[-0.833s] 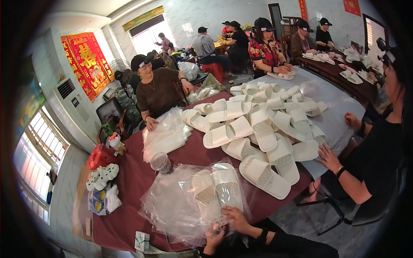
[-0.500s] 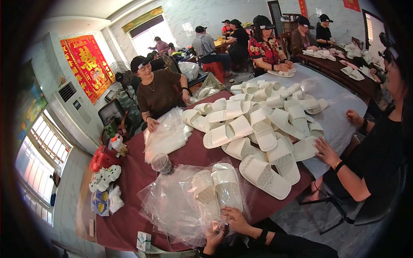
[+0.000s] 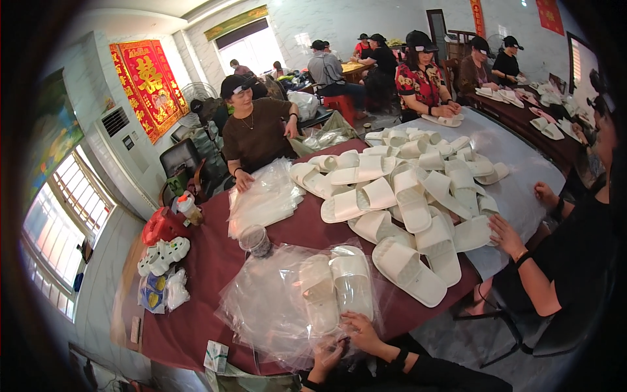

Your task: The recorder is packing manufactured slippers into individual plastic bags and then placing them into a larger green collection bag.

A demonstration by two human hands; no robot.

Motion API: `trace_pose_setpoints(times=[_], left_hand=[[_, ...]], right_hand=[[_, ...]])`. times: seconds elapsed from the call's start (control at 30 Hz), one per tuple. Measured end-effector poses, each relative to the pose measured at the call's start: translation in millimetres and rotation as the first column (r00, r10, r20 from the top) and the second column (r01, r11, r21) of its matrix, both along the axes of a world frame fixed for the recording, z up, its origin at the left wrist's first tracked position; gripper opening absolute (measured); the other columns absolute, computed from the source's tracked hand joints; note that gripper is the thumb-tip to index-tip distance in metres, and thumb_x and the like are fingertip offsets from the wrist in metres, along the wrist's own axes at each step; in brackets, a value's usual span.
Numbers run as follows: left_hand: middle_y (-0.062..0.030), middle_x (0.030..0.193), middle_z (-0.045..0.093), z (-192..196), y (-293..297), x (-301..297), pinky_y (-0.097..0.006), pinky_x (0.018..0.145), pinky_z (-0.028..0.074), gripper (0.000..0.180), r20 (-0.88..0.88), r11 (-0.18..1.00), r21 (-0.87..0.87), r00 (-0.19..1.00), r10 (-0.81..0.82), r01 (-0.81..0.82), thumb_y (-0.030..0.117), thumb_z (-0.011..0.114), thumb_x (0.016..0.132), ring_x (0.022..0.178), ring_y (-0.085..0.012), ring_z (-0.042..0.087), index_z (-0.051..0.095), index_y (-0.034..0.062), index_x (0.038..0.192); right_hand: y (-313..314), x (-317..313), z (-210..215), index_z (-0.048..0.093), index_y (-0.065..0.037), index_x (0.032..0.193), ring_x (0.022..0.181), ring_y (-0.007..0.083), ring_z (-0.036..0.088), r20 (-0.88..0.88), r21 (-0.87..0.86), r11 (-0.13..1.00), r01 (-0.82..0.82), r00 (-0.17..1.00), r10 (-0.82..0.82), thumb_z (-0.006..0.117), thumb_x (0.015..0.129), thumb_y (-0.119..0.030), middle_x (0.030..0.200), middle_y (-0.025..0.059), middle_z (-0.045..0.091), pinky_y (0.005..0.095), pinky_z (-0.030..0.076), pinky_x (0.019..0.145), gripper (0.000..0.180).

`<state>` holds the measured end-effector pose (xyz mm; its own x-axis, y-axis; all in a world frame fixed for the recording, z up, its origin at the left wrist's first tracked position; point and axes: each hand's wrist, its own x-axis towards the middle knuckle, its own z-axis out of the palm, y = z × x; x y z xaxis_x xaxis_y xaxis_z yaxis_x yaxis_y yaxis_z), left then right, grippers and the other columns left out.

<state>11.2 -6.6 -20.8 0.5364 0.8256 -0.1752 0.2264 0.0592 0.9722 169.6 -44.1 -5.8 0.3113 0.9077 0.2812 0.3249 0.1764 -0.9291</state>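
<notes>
A pair of cream-white slide slippers lies side by side inside a clear plastic bag at the near edge of the table. My left hand is at the bag's near end, below the left slipper, its fingers closed on the plastic. My right hand sits at the heel of the right slipper, fingers bent over the bag's edge. Under and left of the pair spreads a loose stack of clear bags. A big heap of the same slippers covers the middle of the table.
On the dark red cloth are a clear cup, another bag pile, a small box, white clogs and a drink bottle. A co-worker's hand touches the heap from the right; another person sits across.
The view has swung a little, so everything sits slightly further right. My hands stay at the bagged slippers with hardly any movement. The person across has drawn one arm up.
</notes>
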Motion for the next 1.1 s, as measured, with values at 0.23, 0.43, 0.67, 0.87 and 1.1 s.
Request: trace_pose_setpoints(times=[0.23, 0.43, 0.67, 0.87, 1.1], left_hand=[[-0.0082, 0.085, 0.067, -96, 12, -17, -0.037, 0.073, 0.050, 0.018, -0.028, 0.949, 0.315, 0.999, -0.022, 0.030, 0.021, 0.067, 0.080, 0.080, -0.0267, 0.063, 0.068, 0.0092, 0.094], [-0.0107, 0.084, 0.066, -46, 6, -6, -0.039, 0.072, 0.050, 0.022, -0.067, 0.868, 0.493, 0.997, -0.028, 0.058, 0.022, 0.071, 0.076, 0.080, -0.0301, 0.064, 0.068, 0.0103, 0.093], [-0.0103, 0.085, 0.066, -14, 3, -6, -0.034, 0.073, 0.051, 0.017, -0.017, 0.832, 0.548, 0.996, -0.089, 0.084, 0.017, 0.070, 0.077, 0.080, -0.0248, 0.065, 0.065, 0.0086, 0.092], [-0.0123, 0.092, 0.065, 11, 1, -3, -0.039, 0.075, 0.050, 0.023, -0.045, 0.772, 0.630, 0.997, -0.063, 0.077, 0.017, 0.072, 0.075, 0.085, -0.0301, 0.064, 0.065, 0.0095, 0.095], [-0.0143, 0.106, 0.064, 10, -1, -4, -0.039, 0.084, 0.048, 0.030, 0.011, 0.782, 0.622, 0.998, -0.057, 0.037, 0.021, 0.070, 0.074, 0.097, -0.0335, 0.062, 0.068, 0.0123, 0.102]], right_hand=[[1, -1, 5, 0.064, -0.007, 0.096, 0.122, 0.0280, 0.045, -0.006, -0.025, 1.000, -0.015, 1.000, 0.015, 0.059, 0.078, -0.004, 0.122, 0.0094, 0.059, 0.0374, 0.032, 0.103, 0.019], [0, 5, 2, 0.059, -0.003, 0.087, 0.122, 0.0252, 0.045, -0.128, -0.091, 0.996, 0.004, 0.992, -0.016, 0.059, 0.083, -0.004, 0.123, 0.0101, 0.057, 0.0349, 0.033, 0.103, 0.003], [-1, 4, 6, 0.061, -0.003, 0.088, 0.124, 0.0222, 0.043, -0.300, -0.099, 0.994, -0.035, 0.954, 0.004, 0.058, 0.087, -0.004, 0.123, 0.0086, 0.056, 0.0330, 0.032, 0.103, 0.004], [-2, 6, 5, 0.062, -0.002, 0.091, 0.125, 0.0222, 0.043, -0.315, -0.127, 0.991, -0.042, 0.949, 0.000, 0.057, 0.088, -0.005, 0.123, 0.0094, 0.056, 0.0318, 0.032, 0.103, 0.006], [-3, 6, 6, 0.061, -0.002, 0.091, 0.123, 0.0216, 0.045, -0.315, -0.126, 0.991, -0.033, 0.949, -0.009, 0.056, 0.088, -0.005, 0.126, 0.0102, 0.054, 0.0296, 0.034, 0.101, 0.006]])
